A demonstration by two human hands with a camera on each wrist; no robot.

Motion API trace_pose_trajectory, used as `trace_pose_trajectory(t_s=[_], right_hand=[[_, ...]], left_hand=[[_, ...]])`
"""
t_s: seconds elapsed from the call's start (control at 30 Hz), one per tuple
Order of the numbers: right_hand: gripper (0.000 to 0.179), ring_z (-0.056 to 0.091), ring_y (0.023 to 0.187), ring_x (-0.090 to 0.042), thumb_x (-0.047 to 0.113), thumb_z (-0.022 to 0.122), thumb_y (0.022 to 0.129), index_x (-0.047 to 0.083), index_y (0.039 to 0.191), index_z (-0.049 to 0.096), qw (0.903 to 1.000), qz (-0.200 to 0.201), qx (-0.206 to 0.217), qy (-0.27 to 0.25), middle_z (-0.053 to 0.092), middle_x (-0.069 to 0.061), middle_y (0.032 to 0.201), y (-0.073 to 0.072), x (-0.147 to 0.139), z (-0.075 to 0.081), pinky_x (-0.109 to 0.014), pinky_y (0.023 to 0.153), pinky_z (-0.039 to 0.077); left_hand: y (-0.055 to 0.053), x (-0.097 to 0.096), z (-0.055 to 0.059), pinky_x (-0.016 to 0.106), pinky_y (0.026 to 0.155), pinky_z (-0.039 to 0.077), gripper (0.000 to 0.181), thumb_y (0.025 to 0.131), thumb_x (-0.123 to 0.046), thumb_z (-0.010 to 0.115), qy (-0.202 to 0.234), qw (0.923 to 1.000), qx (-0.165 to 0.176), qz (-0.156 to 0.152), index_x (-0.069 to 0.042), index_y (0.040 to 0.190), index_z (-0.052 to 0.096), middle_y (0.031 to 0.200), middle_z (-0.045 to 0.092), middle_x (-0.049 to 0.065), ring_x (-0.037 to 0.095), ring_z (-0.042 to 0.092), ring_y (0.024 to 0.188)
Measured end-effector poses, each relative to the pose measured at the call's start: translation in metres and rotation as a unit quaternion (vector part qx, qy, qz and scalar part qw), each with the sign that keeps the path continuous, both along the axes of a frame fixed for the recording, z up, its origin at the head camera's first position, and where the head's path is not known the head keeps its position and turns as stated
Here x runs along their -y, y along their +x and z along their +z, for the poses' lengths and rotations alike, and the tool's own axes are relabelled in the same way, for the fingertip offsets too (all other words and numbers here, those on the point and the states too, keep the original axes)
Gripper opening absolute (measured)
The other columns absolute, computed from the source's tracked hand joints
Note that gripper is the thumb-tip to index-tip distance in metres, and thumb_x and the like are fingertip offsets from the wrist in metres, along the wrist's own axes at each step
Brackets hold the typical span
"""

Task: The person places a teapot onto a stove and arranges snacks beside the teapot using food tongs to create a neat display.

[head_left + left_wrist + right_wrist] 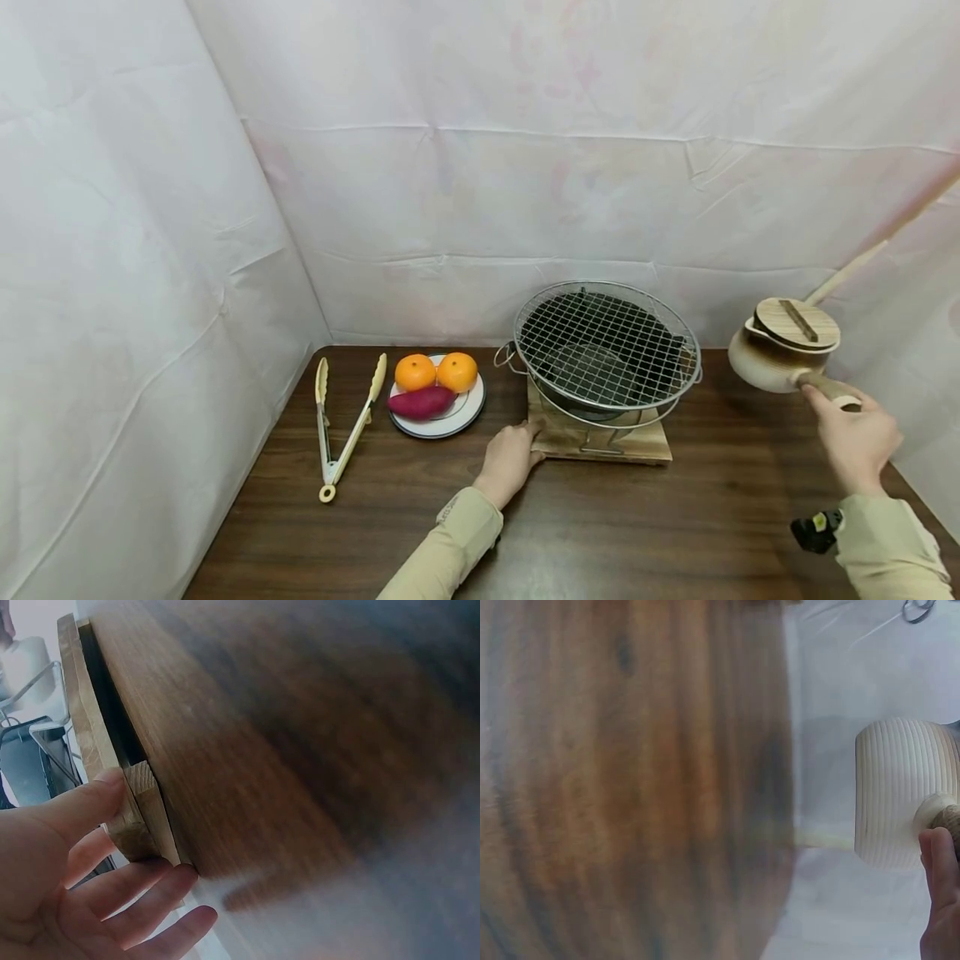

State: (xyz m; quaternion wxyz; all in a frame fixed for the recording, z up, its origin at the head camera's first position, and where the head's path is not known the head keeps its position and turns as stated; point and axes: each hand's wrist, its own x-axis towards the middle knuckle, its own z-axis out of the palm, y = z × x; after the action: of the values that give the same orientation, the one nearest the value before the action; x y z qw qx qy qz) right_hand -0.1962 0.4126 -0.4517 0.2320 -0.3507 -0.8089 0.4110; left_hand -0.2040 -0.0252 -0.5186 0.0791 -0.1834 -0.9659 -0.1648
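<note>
White cloth [450,200] fills the upper frame. Right of the grill [607,346], the right hand [858,437] grips the pot [765,367] by its handle [828,386] (slanting lower right); the left hand [507,457] pinches the wooden base [557,442].

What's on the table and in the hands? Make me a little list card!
Table: dark brown wood
Left hand: fingers grip a corner of the flat pale wooden board
On board: round black grill with silver wire mesh
Right hand: holds a cream-and-brown pot by its handle
Pot top: round wooden lid
Plate: round, white, dark-rimmed
Food there: two round orange fruits, purple sweet potato
Left of plate: cream-and-silver tongs, spread open
</note>
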Motion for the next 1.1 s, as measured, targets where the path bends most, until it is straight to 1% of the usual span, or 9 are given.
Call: trace_pose_trajectory(t_s=[0.03,0.1,0.17,0.27,0.37,0.5,0.7,0.93,1.1], right_hand=[[0.051,0.034,0.063,0.023,0.047,0.073,0.078,0.024,0.123,0.068,1.0,0.003,-0.009,0.0,0.04,0.037,0.042,0.0,0.002,0.004,-0.012,0.081,0.031],[0.035,0.038,0.057,0.02,0.045,0.075,0.078,0.037,0.112,0.07,0.9996,0.008,-0.023,-0.01,0.043,0.03,0.039,-0.001,0.006,0.013,-0.011,0.082,0.031],[0.028,0.04,0.058,0.02,0.043,0.075,0.078,0.041,0.106,0.07,0.9993,0.01,-0.033,-0.018,0.044,0.026,0.038,-0.001,0.01,0.021,-0.011,0.083,0.031],[0.025,0.042,0.055,0.019,0.041,0.077,0.077,0.043,0.101,0.071,0.9987,0.01,-0.044,-0.026,0.047,0.028,0.04,-0.002,0.015,0.033,-0.008,0.071,0.028],[0.036,0.043,0.051,0.017,0.04,0.078,0.077,0.036,0.112,0.07,0.9981,0.015,-0.053,-0.026,0.048,0.029,0.042,-0.003,0.02,0.045,-0.009,0.063,0.03],[0.035,0.046,0.049,0.014,0.036,0.078,0.077,0.033,0.111,0.071,0.9959,0.029,-0.078,-0.035,0.051,0.03,0.046,-0.003,0.027,0.06,-0.009,0.056,0.033],[0.036,0.048,0.066,0.019,0.036,0.079,0.077,0.029,0.112,0.072,0.9943,0.052,-0.091,-0.02,0.053,0.039,0.056,-0.004,0.043,0.077,-0.006,0.063,0.033],[0.041,0.051,0.072,0.018,0.033,0.08,0.076,0.023,0.115,0.072,0.9919,0.066,-0.107,-0.017,0.055,0.041,0.063,-0.005,0.061,0.094,-0.005,0.068,0.035],[0.04,0.053,0.077,0.017,0.033,0.08,0.075,0.023,0.114,0.073,0.9906,0.067,-0.116,-0.026,0.057,0.041,0.067,-0.005,0.07,0.105,-0.005,0.069,0.034]], left_hand=[[0.0,0.0,0.0,0.035,0.062,0.055,0.044,0.076,-0.026,0.08,0.0,1.0,0.001,0.0,-0.021,0.118,0.067,0.102,0.075,0.006,0.025,0.071,0.081],[0.0,0.0,0.0,0.036,0.062,0.055,0.044,0.076,-0.026,0.08,0.001,1.0,0.003,0.0,-0.021,0.118,0.067,0.102,0.075,0.006,0.026,0.071,0.082],[-0.001,0.0,0.0,0.036,0.062,0.055,0.044,0.077,-0.026,0.08,0.001,1.0,0.004,-0.001,-0.021,0.118,0.067,0.102,0.075,0.006,0.026,0.071,0.082],[-0.001,0.0,0.0,0.036,0.061,0.055,0.043,0.077,-0.025,0.08,0.001,1.0,0.005,-0.002,-0.021,0.118,0.067,0.101,0.075,0.007,0.026,0.071,0.081],[-0.001,0.0,0.0,0.036,0.062,0.055,0.043,0.077,-0.025,0.08,0.001,1.0,0.006,-0.001,-0.021,0.118,0.067,0.102,0.075,0.007,0.026,0.071,0.081],[-0.001,0.0,0.0,0.036,0.063,0.055,0.044,0.076,-0.025,0.08,0.002,1.0,0.007,-0.001,-0.021,0.118,0.066,0.102,0.075,0.007,0.026,0.071,0.082],[-0.001,0.001,0.0,0.036,0.062,0.055,0.044,0.077,-0.025,0.08,0.005,1.0,0.006,-0.002,-0.021,0.119,0.066,0.102,0.075,0.007,0.026,0.071,0.081],[-0.001,0.002,0.001,0.036,0.063,0.055,0.045,0.077,-0.024,0.079,0.007,0.9999,0.013,-0.002,-0.02,0.12,0.066,0.104,0.074,0.008,0.026,0.071,0.082],[0.0,0.001,0.002,0.036,0.064,0.055,0.044,0.078,-0.024,0.079,0.005,0.9999,0.012,-0.006,-0.019,0.12,0.067,0.104,0.074,0.009,0.027,0.071,0.082]])
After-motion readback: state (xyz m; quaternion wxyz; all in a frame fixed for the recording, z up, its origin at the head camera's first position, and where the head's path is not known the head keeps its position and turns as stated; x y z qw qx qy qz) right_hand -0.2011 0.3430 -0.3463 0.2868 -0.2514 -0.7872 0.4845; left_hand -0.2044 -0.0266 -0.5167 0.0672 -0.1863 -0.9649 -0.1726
